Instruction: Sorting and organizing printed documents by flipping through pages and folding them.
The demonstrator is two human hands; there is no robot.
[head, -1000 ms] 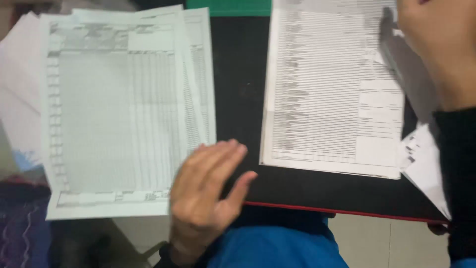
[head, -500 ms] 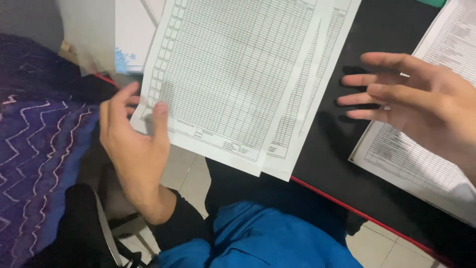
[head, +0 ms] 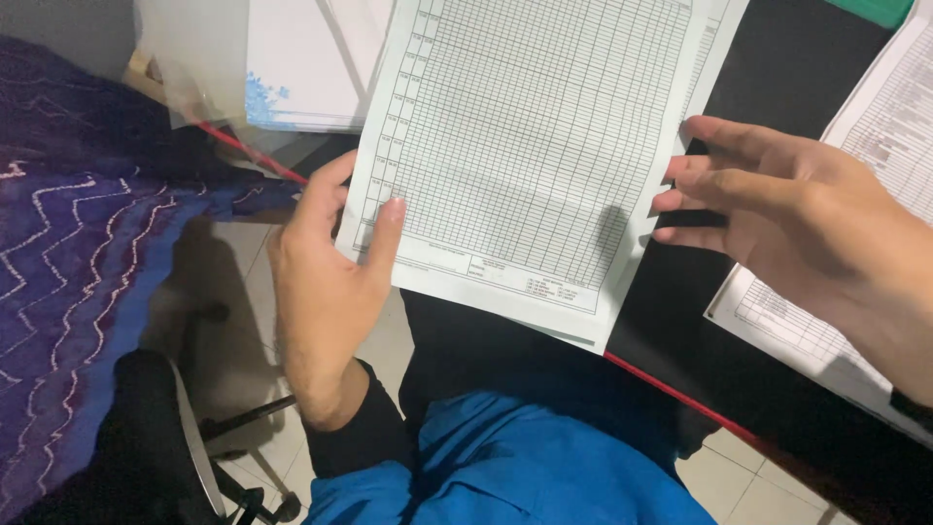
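Fingers of left hand (head: 326, 292) pinch gridded form sheets (head: 535, 156) at lower-left corner, thumb on top. Sheets' long axis runs 1 to 7 o'clock, overhanging black table (head: 777, 78) edge. Right hand (head: 787, 219), fingers loosely spread, empty, touches sheets' right edge at 3 o'clock.

The left hand (head: 326, 292) now grips the lower left corner of the gridded sheets (head: 525, 156), thumb on top, where a moment ago it lay flat on them. The sheets now sit closer, filling more of the view. The right hand (head: 777, 219) now has its fingers (head: 700, 199) at their right edge.
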